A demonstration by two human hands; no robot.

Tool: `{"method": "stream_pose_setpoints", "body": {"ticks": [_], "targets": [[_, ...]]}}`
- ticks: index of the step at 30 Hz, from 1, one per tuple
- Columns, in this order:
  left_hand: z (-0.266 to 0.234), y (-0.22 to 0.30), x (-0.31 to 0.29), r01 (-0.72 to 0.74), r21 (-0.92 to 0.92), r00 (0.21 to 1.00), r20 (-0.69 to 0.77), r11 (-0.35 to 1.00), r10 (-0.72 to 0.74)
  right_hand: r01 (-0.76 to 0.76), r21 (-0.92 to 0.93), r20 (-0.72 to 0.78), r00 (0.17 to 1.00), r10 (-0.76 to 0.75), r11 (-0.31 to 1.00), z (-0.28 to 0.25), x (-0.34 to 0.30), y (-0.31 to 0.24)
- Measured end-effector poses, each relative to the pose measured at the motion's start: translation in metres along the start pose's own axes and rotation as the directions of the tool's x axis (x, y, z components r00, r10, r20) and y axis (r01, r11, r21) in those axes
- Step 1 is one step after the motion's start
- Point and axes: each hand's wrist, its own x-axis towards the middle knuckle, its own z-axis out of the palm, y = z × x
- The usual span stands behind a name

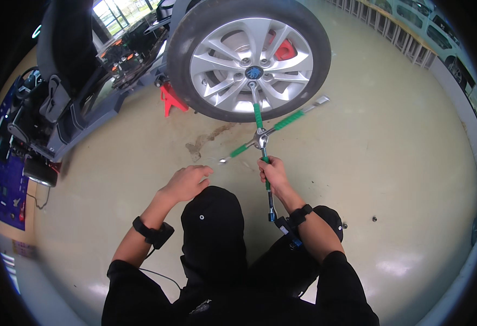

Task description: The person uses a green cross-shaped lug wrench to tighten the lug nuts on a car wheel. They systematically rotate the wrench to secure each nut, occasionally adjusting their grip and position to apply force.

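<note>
A car wheel (249, 57) with a silver alloy rim and black tyre stands off the floor ahead of me. A cross-shaped wheel wrench (260, 138) with green grip sleeves has its far arm seated on a lug nut (252, 84) below the hub. My right hand (272, 173) is closed around the wrench's near arm. My left hand (187, 183) hovers loosely curled just left of the wrench's left arm, holding nothing. Both wrists carry black bands.
A red jack stand (170, 99) sits under the car body at the wheel's left. A black seat and dismantled car parts (70, 81) fill the left side. A blue mat (2, 179) lies at far left. A stain (206, 142) marks the pale floor.
</note>
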Motion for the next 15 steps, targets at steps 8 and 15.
{"method": "stream_pose_setpoints", "body": {"ticks": [8,15], "targets": [[-0.030,0.044,0.016,-0.222,-0.145,0.961,-0.202,0.964,0.191,0.043,-0.011,-0.058,0.997,-0.043,0.999,0.005,0.015,0.016],[-0.005,0.032,0.093,-0.113,-0.512,0.993,-0.026,0.852,0.116,0.078,-0.157,-0.112,0.989,-0.097,0.984,0.003,0.016,0.016]]}}
